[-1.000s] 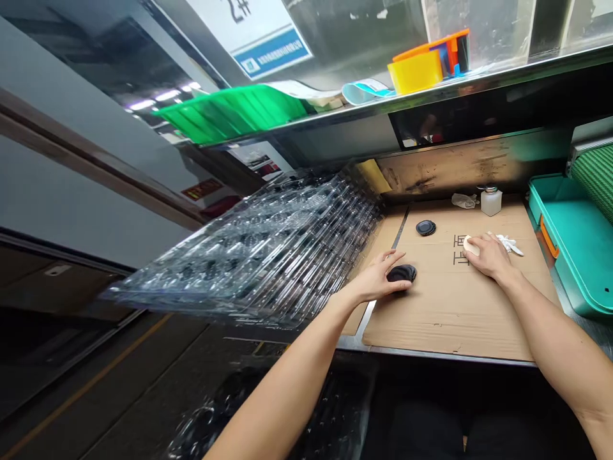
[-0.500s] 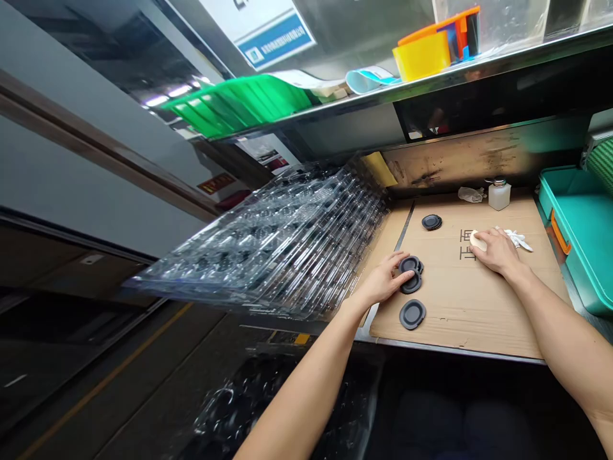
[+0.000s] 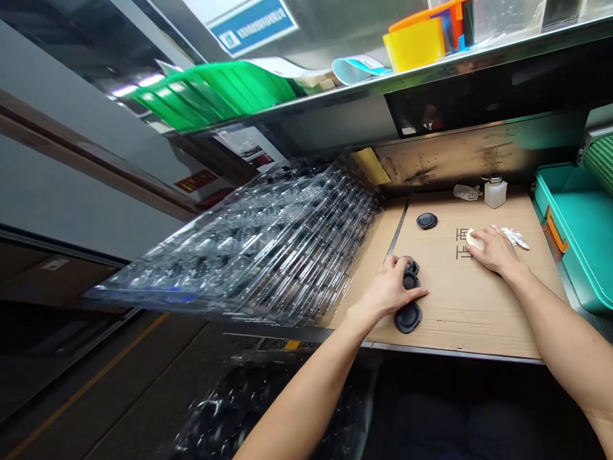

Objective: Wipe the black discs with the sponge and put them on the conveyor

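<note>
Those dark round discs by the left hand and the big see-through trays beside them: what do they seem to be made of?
The dark round discs look like moulded rubber or silicone: matte charcoal, with a soft dull sheen and no metallic glint, though a matte plastic can't be ruled out. The stacked trays look like thin clear plastic, glossy and see-through, with formed pockets catching sharp glare.

The matt black rubber-like discs [image 3: 408,317] sit near the front edge of the rough, brown corrugated cardboard sheet [image 3: 460,319]. Beside it, the stacked plastic trays [image 3: 249,249] are clear and glossy, and the shelf edge [image 3: 306,97] is polished steel.
</note>
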Tool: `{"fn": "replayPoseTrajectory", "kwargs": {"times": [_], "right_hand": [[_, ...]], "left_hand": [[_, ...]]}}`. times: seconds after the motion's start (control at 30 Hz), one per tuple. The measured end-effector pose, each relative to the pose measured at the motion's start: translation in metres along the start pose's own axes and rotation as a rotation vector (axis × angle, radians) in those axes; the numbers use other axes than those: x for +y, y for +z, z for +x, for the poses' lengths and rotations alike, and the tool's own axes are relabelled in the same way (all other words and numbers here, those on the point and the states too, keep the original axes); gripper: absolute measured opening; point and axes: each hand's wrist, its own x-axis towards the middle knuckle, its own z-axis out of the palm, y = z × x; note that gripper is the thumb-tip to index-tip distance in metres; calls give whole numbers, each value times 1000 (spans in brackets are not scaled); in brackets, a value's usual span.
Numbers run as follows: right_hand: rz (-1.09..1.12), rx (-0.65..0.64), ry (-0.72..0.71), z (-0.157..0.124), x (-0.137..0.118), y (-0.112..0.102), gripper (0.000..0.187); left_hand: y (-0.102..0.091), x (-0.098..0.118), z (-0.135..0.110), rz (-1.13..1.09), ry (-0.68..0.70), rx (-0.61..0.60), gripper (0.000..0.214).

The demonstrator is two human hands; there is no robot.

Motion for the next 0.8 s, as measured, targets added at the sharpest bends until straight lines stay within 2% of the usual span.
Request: {"fn": "replayPoseTrajectory", "kwargs": {"times": [0.1, 0.2, 0.27, 0.4, 0.47, 0.6, 0.8], "right_hand": [[1, 2, -4, 0, -1, 0, 36], [-5, -7, 0, 0, -2, -1, 35], [-1, -10, 7, 0, -3, -1, 35], [5, -7, -2, -1, -2, -1, 35], [7, 1, -10, -1, 0, 0, 35], [10, 17, -23, 2, 6, 4, 37], [2, 20, -36, 4, 11, 6, 40]], "left_hand": [[7, 3, -1, -15, -17, -3, 55], [7, 0, -4, -136, 29, 34, 48], [2, -3, -12, -370, 40, 32, 50], [-12, -7, -39, -1105, -20, -134, 56], [-15, -8, -52, -1344, -33, -168, 56], [-13, -10, -64, -1515, -82, -191, 56], [-13, -10, -65, -1671, -98, -263, 50]]}}
